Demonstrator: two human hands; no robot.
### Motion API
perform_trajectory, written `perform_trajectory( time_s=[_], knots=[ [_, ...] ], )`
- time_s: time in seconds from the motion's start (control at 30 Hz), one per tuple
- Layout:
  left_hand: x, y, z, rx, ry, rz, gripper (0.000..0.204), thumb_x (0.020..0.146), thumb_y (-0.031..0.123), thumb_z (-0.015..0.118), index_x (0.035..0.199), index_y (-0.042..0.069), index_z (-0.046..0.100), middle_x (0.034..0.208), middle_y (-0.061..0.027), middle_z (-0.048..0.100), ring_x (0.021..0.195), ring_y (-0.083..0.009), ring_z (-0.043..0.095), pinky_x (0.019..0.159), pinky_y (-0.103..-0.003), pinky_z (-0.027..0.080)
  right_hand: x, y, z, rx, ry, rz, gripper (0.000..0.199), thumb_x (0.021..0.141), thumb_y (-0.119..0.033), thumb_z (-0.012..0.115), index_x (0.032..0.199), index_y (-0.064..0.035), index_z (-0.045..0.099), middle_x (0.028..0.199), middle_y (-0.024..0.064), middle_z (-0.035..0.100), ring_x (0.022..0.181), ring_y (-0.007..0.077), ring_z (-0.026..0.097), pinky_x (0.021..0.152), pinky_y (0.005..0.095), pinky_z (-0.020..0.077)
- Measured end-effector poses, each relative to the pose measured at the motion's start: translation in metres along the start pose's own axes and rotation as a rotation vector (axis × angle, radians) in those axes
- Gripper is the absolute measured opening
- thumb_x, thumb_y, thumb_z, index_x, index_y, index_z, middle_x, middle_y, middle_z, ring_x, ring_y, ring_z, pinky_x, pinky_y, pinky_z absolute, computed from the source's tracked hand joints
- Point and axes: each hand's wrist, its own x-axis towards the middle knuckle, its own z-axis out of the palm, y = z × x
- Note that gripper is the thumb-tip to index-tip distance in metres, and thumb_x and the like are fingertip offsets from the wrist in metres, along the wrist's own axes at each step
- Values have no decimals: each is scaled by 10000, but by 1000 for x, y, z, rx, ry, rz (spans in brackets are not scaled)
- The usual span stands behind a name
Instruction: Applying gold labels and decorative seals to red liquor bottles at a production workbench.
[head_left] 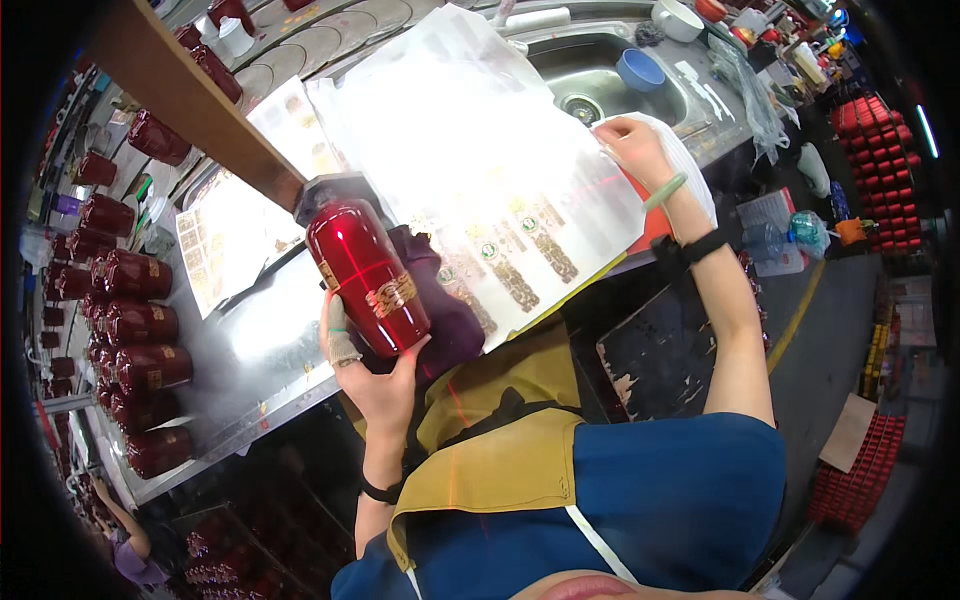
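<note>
My left hand [378, 385] grips the lower end of a glossy red bottle [365, 265], which lies tilted with its neck pointing away from me. A gold decal sits low on its side. The thumb presses near the base, and a finger covering shows on one finger. Beneath the bottle is a bunched dark purple cloth [455, 315]. My right hand [637, 150] is closed in a pinch at the right edge of a large translucent sheet [440, 110], beside a white ribbed cloth [690, 165]. What its fingertips hold is hidden. Patterned transfer decals [515, 275] lie near my side.
Many red bottles [145, 322] stand crowded at the left. A wooden post [200, 100] slants in from the top left. Behind my right hand is a metal sink [590, 70] with a blue bowl [640, 70]. Another decal sheet [205, 255] lies left. A person [135, 545] is at lower left.
</note>
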Motion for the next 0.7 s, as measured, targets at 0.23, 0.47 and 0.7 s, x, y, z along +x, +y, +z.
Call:
perform_trajectory(
  time_s=[0.23,0.47,0.7],
  knots=[
    [3,3,1,170,34,45,990,682,51,931,1536,16,429,1432,-128,510,1260,-246,539,1019,-358,460,64,109,-77,-435,20,294,674,798,-513,835,1223,0,732,1197,184,740,1127,288,701,983,385,525],
    [3,7,1,121,7,-15,904,725,-9,849,1525,-11,428,1506,-190,463,1390,-334,486,1155,-415,396,68,130,-88,-445,-174,375,907,755,-571,854,1396,19,603,1343,220,656,1202,307,652,1049,386,484],
    [3,5,0,133,10,0,906,725,-8,847,1527,-18,426,1507,-193,464,1395,-333,482,1159,-415,388,77,157,-93,-232,-114,392,492,936,-358,714,1306,-33,699,1218,138,737,1120,249,679,995,372,495]
  ],
)
